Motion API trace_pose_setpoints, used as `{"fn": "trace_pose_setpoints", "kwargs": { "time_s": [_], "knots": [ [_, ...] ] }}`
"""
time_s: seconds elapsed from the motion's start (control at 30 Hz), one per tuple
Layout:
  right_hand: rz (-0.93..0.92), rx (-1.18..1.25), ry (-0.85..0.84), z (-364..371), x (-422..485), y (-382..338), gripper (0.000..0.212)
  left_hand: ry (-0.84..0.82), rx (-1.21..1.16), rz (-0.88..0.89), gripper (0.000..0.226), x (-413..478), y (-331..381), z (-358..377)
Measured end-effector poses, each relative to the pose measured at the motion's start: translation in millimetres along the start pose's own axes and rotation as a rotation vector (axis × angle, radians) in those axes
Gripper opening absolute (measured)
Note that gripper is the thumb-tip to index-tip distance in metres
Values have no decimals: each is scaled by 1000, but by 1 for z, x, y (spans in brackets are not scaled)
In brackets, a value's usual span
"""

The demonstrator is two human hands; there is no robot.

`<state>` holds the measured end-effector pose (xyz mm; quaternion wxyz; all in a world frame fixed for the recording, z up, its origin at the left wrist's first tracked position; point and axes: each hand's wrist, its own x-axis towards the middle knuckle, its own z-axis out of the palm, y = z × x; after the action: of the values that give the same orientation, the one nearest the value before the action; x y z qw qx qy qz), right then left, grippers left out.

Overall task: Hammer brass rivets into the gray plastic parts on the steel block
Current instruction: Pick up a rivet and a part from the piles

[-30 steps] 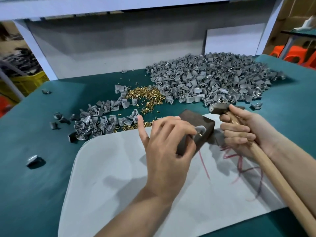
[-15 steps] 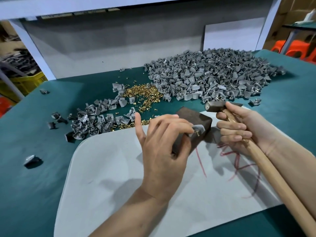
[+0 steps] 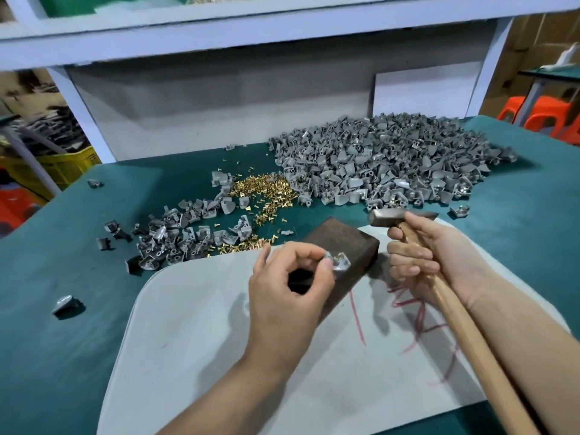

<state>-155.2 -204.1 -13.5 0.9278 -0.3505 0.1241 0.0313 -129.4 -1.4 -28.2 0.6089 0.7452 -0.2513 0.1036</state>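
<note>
A dark rusty steel block point(image 3: 340, 243) lies on a pale mat point(image 3: 194, 334). My left hand point(image 3: 287, 290) pinches a gray plastic part point(image 3: 340, 262) with brass rivets in it, resting it on the block's near right edge. My right hand point(image 3: 420, 259) grips the wooden handle of a hammer point(image 3: 384, 216) just below its steel head, which hovers beside the block's far right corner. A heap of loose brass rivets point(image 3: 265, 191) lies behind the block.
A big pile of gray parts point(image 3: 386, 161) covers the far right of the green table point(image 3: 56, 356). A smaller group of gray parts point(image 3: 182, 238) sits left of the block, with strays point(image 3: 64, 304) near the left edge. A shelf frame stands behind.
My left hand has drawn back toward me, uncovering the block's top, and now holds the gray part by thumb and fingertips. The hammer hand stays put beside the block.
</note>
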Motion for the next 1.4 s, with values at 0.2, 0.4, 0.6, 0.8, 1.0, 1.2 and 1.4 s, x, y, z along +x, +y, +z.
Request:
{"fn": "trace_pose_setpoints", "kwargs": {
  "time_s": [0.2,0.4,0.6,0.8,1.0,1.2,1.4],
  "knots": [
    [-93,126,77,-3,4,2,30,39,-43,-66,16,25,22,1],
    [-21,165,20,-7,4,1,33,-384,-35,-194,47,138,63,45],
    [-37,182,69,-6,4,1,36,-398,873,-34,43,169,-7,-17],
    [-104,110,132,-1,5,4,30,-574,1058,-99,34,138,-58,-45],
    [-336,-400,413,-7,11,6,31,-470,946,-12,19,139,-64,-33],
    [-598,-1179,777,-15,2,-3,45,-494,1068,105,29,142,-58,-25],
    [-500,-1466,896,-23,-2,-10,45,-543,1212,112,13,152,-54,-18]
  ]
}}
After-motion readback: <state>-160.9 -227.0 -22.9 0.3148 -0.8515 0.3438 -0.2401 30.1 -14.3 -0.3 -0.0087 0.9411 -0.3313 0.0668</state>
